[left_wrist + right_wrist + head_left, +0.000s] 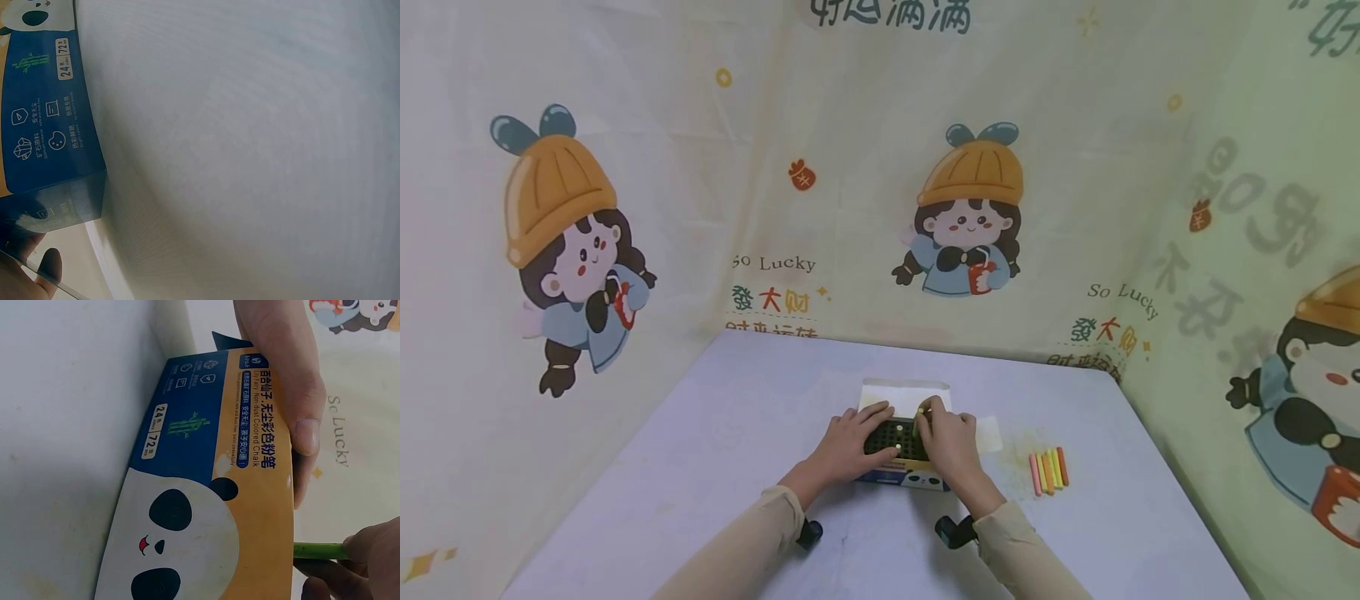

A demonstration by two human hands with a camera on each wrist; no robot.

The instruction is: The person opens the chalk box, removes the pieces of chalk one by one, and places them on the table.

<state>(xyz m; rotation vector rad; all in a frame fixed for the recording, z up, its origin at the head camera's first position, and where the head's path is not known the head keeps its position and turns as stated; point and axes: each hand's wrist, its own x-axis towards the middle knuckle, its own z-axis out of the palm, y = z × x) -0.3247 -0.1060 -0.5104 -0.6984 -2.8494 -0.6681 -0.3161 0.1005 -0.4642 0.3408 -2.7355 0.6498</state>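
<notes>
A chalk box (891, 435) with a black grid tray and a blue and orange panda face (206, 487) lies at the middle of the table. My left hand (848, 442) holds its left end: the fingers lie over the tray and the thumb (294, 394) presses the printed face. At the tray's far right corner, my right hand (949, 442) pinches a green chalk stick (319, 550) that points toward the tray. The left wrist view has the box's blue side (50, 125) and one fingertip (50, 267).
Several loose chalk sticks (1049, 470) in pink, orange, yellow, green and red lie side by side right of the box, with chalk dust around them. The box's open lid flap (904, 392) sticks out behind. Printed curtains close in the pale table (700, 467) at the back and sides.
</notes>
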